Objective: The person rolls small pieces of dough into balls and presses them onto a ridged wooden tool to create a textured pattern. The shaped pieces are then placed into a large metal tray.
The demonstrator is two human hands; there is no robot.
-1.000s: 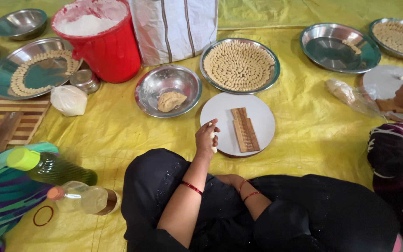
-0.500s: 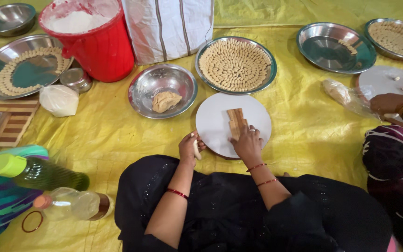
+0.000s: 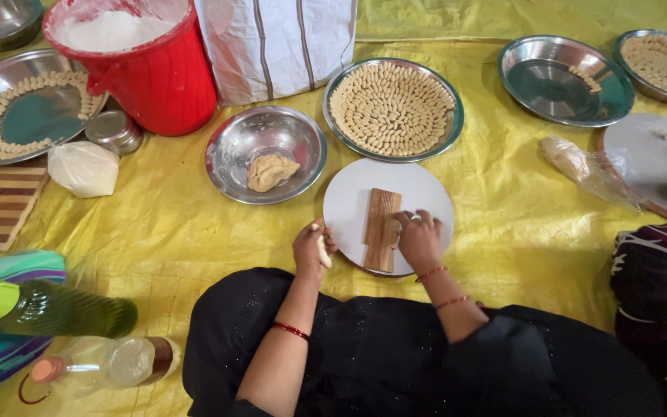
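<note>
Dough piece half-hidden in left hand

Yellow sheet, red bucket of white flour, white round board under a brown ridged wooden block — black clothing, white sack with dark stripes.

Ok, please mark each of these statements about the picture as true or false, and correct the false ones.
1. The right hand rests on the wooden board. True.
2. The left hand is empty. False: it holds a small dough piece.
3. The board lies on a white plate. True.
4. The red bucket holds water. False: it holds white flour.
5. The steel bowl by the plate is empty. False: a dough lump sits in it.
</note>
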